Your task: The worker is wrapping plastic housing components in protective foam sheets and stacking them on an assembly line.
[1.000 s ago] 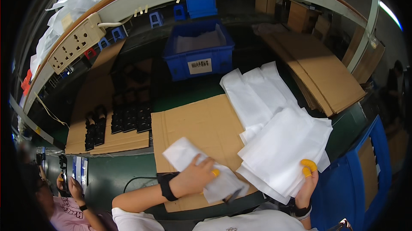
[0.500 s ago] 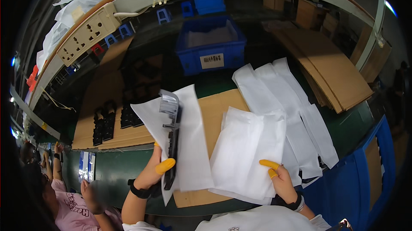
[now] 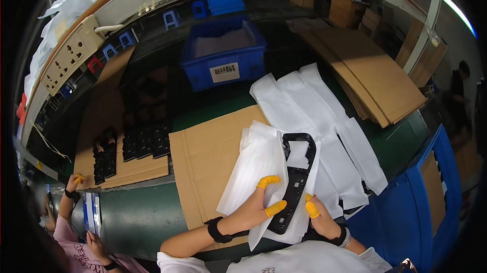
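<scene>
Near the bench's front edge, the left hand [image 3: 253,207] pinches a white foam bag [image 3: 258,164]; the right hand [image 3: 322,219] (yellow fingertips) pinches the black plastic frame [image 3: 294,184] against it.

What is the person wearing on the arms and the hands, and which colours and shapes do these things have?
The left hand has orange rubber finger cots on some fingertips and a black band round the wrist. The right hand has orange cots too, with a dark and a pale band at its wrist. White short sleeves end above bare forearms.
</scene>
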{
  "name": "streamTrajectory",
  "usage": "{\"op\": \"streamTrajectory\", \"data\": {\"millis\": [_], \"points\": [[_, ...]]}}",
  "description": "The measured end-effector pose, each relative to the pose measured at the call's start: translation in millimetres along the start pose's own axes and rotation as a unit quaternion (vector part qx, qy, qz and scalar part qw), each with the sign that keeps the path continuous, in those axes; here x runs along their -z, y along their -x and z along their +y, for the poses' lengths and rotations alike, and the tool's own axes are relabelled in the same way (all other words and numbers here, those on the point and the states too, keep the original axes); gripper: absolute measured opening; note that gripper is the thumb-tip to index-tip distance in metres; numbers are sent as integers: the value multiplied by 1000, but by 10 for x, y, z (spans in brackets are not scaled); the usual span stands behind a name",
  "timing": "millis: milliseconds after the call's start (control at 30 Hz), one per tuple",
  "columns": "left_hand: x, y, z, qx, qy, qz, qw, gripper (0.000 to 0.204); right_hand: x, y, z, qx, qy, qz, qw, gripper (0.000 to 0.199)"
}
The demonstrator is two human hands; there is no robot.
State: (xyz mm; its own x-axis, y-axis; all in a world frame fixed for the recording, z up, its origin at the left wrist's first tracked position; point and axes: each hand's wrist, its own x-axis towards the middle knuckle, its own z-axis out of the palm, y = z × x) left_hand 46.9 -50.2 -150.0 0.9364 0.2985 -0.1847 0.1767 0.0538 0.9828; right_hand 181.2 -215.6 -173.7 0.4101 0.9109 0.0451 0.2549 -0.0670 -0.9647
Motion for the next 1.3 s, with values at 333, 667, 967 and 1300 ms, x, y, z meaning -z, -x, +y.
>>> {"op": "streamTrajectory", "data": {"millis": [333,667,967,1300], "points": [[45,577,462,-265,-359,303,842,55,18,-87,-17,-119,-119,42,985,21],[-65,258,110,60,-130,57,988,79,-30,-138,-244,-2,51,7,999,24],[208,697,202,-20,221,101,970,69,43,-86,-100,-57,-35,102,993,36],[254,885,717,-17,305,118,945,65,-2,-140,-400,-16,48,174,983,35]]}}
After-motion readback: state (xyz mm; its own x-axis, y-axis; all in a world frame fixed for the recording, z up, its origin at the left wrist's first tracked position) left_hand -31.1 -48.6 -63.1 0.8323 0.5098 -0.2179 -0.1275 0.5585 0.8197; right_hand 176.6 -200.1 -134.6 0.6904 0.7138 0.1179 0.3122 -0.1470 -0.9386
